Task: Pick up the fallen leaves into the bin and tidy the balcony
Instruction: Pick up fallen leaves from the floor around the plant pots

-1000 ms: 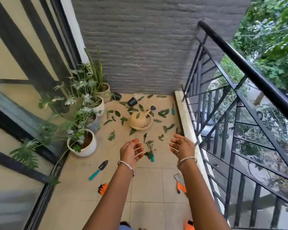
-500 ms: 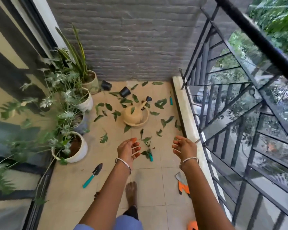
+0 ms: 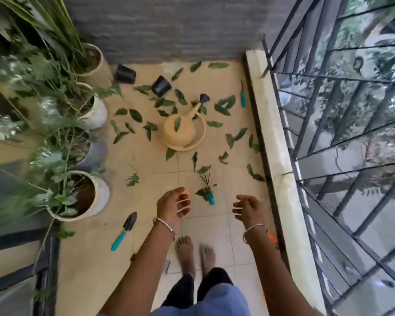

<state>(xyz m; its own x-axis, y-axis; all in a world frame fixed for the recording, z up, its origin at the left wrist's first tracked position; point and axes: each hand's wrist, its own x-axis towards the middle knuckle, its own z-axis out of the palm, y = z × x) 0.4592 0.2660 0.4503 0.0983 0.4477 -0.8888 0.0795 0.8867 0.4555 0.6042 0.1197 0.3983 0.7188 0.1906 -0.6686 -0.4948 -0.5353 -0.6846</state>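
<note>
Green all over the beige tiles: leaves strewn from the grey wall back toward the bare feet, thickest round a cream watering can, seemingly tipped over, one leaf lying on top of it. Among them two toppled black pots, a teal-handled rake with a leaf against it just ahead of the hands, a trowel off to the left near a white planter, another teal tool by the kerb under the railing. Left hand and right hand held out above the floor, fingers loosely curled, grasping nothing, touching nothing. No bin anywhere in view. Judged as the very start: approach and survey, not one leaf gathered yet by the look of the floor. Next, probably: crouch, reach for the nearest leaves beside the rake, pinch them lightly by the blade or sweep several into one palm, keeping clear of the tines. Worth locating the bin first, otherwise handfuls with nowhere to go. Afterwards, likely, righting the watering can and pots and collecting the tools. Thin, light leaves: apt to slip or blow through the railing if dropped carelessly.
</note>
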